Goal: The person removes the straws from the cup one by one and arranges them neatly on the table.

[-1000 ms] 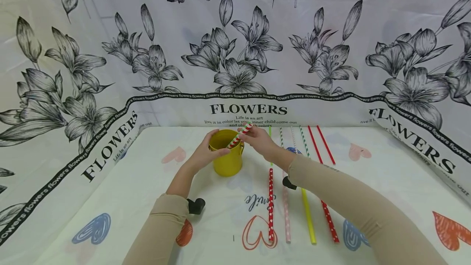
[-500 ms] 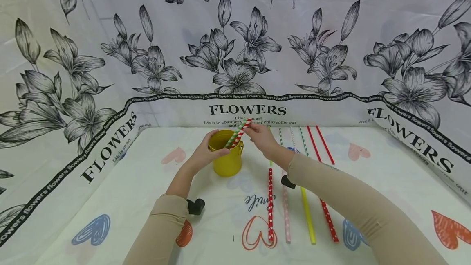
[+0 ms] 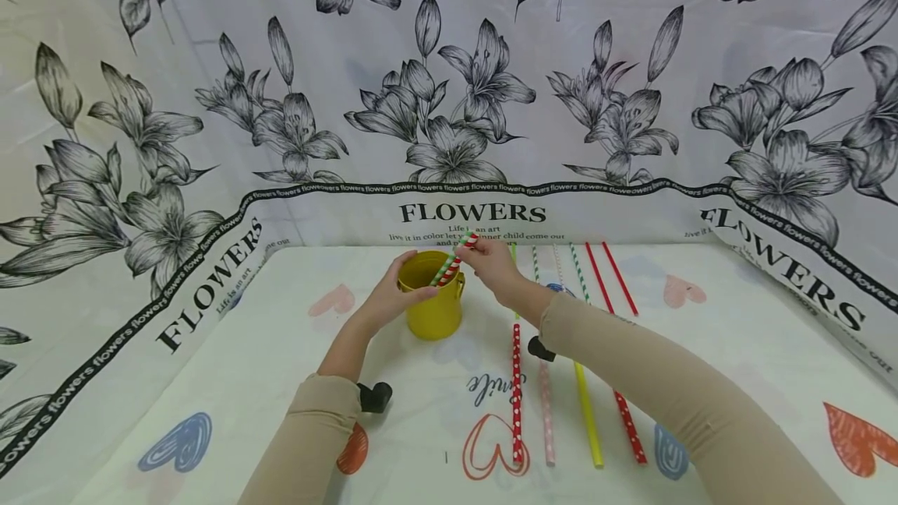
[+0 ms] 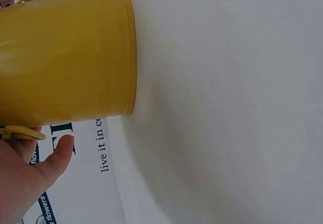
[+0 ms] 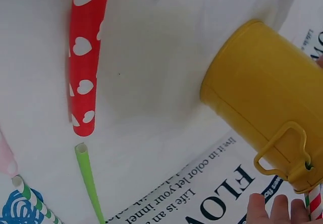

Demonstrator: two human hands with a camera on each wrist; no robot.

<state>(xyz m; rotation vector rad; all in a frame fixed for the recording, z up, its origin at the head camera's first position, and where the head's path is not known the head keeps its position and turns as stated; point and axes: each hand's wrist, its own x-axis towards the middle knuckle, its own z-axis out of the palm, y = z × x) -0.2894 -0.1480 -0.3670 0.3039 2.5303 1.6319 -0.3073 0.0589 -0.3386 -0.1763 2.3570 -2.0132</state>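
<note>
A small yellow bucket (image 3: 433, 318) stands upright on the table. My left hand (image 3: 391, 291) holds its left side near the rim, the thumb reaching across the front. In the left wrist view that hand (image 4: 25, 181) lies beside a handle lug on the bucket (image 4: 65, 62). Two paper straws lean out over the bucket's right rim: a green-and-white striped straw (image 3: 449, 259) and a red-and-white striped straw (image 3: 447, 275). My right hand (image 3: 494, 263) pinches the red-and-white one near its top; whether it also grips the green one, I cannot tell. The straws' lower ends are hidden inside.
Right of the bucket, several straws lie in two rows. Nearer ones include a red heart-patterned straw (image 3: 517, 396), a pale pink straw (image 3: 546, 415) and a yellow straw (image 3: 588, 415). Farther back are a green-striped straw (image 3: 579, 271) and red straws (image 3: 620, 277). A flower-printed cloth (image 3: 449, 100) hangs behind.
The right hand and the straw tops rise slightly, spread apart, then come down again, with the two straws closer together now. The left hand stays on the bucket.
</note>
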